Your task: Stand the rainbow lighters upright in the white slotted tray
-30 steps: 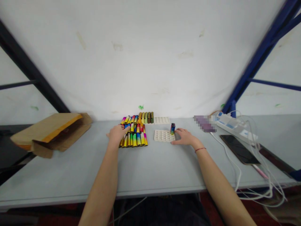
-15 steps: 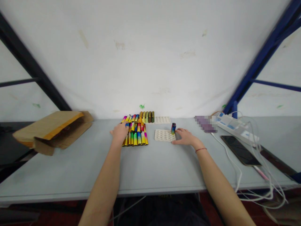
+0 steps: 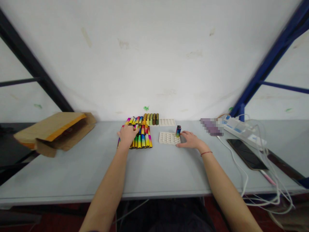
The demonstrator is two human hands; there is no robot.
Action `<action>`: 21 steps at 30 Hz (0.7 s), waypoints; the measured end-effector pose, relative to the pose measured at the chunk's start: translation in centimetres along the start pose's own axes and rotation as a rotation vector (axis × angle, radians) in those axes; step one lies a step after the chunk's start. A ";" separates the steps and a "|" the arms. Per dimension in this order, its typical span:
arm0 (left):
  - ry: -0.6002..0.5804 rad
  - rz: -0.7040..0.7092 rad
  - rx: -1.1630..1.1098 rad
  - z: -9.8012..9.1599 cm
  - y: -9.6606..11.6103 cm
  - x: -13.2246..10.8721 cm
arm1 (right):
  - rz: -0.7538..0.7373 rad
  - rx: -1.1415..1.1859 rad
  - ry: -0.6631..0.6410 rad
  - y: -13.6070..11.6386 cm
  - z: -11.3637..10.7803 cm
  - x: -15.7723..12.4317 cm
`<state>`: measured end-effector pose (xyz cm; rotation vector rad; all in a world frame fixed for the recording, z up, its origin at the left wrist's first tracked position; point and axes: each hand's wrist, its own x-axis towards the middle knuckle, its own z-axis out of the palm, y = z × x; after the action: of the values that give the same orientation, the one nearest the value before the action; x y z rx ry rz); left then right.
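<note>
Cylinders (image 3: 146, 141), metallic multicolour, lie in rows at 9 o'clock from the near tray (image 3: 166, 138). Left hand (image 3: 127, 134) is over those rows, fingers bent down; can't tell if it's gripping one. Right hand (image 3: 190, 140) at the tray's 3 o'clock, thumb and fingers spread, thumb by the near corner, fingertips at or just beside the upright pieces (image 3: 178, 129) standing in the tray's 1 o'clock corner. Far tray (image 3: 166, 122) at 12, standing block (image 3: 151, 119) of gold, green and brown cylinders at 11. Phone (image 3: 246, 154) well apart, between 3 and 4.
</note>
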<state>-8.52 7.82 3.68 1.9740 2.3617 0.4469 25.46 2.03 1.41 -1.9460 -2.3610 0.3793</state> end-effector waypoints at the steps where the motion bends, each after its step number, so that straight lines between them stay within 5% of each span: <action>1: 0.008 0.001 -0.001 0.0 0.1 -0.1 | 0.000 -0.002 -0.001 0.0 0.0 0.0; 8: 0.053 0.021 -0.077 -0.9 1.1 -0.7 | 0.001 -0.001 0.001 0.1 0.0 0.0; 12: 0.103 0.006 -0.494 -0.9 1.9 -0.2 | -0.004 0.005 0.003 0.1 0.1 0.0; 15: -0.058 -0.146 -1.040 -0.6 3.1 0.1 | 0.002 0.003 0.005 0.2 0.2 0.1; 21: -0.382 -0.263 -1.648 -0.1 5.5 -1.3 | 0.001 0.002 0.001 0.3 0.2 0.2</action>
<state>-3.03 7.44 4.83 0.7847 1.0694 1.2377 25.67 2.21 1.14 -1.9468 -2.3585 0.3805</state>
